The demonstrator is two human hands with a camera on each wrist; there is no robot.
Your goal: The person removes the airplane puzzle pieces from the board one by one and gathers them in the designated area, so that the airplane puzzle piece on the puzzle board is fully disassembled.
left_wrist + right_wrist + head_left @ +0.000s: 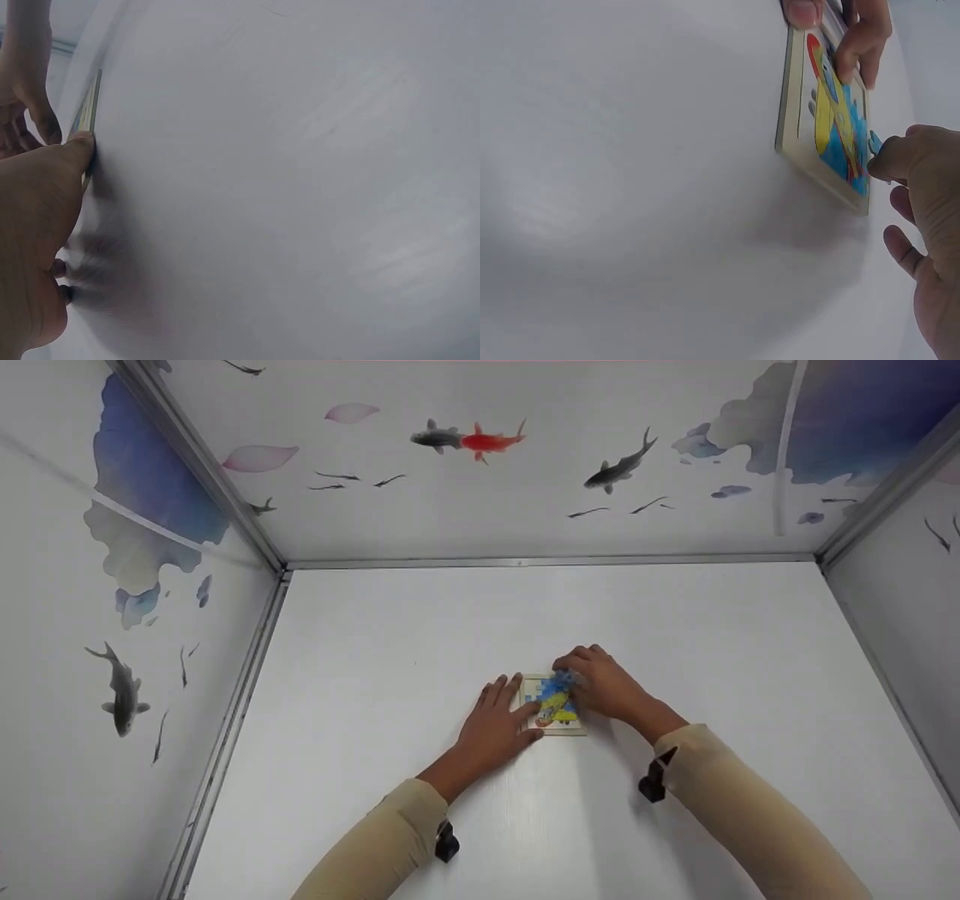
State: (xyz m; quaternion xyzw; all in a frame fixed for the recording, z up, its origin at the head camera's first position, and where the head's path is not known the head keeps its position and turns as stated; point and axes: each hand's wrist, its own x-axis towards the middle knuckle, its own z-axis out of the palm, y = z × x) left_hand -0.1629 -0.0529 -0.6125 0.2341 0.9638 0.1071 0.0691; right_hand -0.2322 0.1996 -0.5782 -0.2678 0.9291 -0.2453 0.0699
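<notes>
Tan sleeves (750,802) stretched before us toward a puzzle board (562,732), flat on the white surface (525,825).
We saw the left hand (495,725) spread, thumb at the board's near left corner; the right hand (604,682), bent over the far right corner, pinched a blue piece (875,140), mostly hidden by fingers. Near square, the board showed us no clear long axis; its yellow figure (555,707) slanted far-rightward.

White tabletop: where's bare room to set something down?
Bare: between puzzle board and back wall; between left hand and left wall. Crowded: the board, left hand on its left side, right hand pinching a blue piece near its far-right corner.
</notes>
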